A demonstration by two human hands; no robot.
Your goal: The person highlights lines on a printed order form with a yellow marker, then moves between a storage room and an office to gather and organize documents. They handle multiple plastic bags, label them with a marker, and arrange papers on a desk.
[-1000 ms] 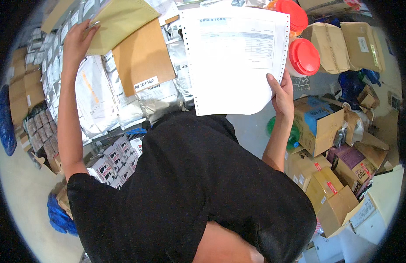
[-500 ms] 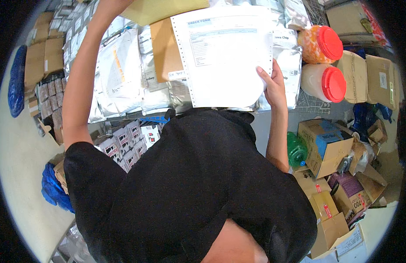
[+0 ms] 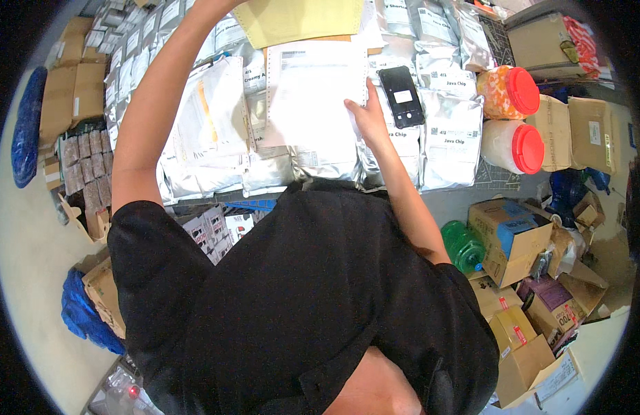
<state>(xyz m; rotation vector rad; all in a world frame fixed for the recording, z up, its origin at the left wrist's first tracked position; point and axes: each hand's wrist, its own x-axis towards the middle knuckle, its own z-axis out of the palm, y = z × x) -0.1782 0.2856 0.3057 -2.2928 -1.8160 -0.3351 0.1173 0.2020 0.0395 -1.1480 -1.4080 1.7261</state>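
Note:
My right hand [image 3: 368, 119] grips the right edge of a white printed form [image 3: 313, 97] with punched side strips, thumb on top. The form is above the silver pouches [image 3: 450, 138], over a brown sheet or envelope of which only a strip shows. At the top edge, my left hand [image 3: 230, 3] is at the corner of a yellow sheet [image 3: 299, 22]; its fingers are cut off by the picture's edge. A black phone [image 3: 401, 98] with a lit screen lies on the pouches, just right of my right hand. More papers [image 3: 213, 104] in a clear sleeve lie to the left.
Two jars with red lids, one with orange-and-white contents [image 3: 496, 91] and one whitish [image 3: 501, 146], stand right of the pouches. Cardboard boxes [image 3: 510, 238] and a green bottle [image 3: 462, 245] are at the lower right. Brown packets [image 3: 85, 162] and a blue bundle [image 3: 28, 128] are at the left.
My right hand has moved left with the white form, uncovering the phone and more pouches. The yellow sheet and my left hand have shifted right.

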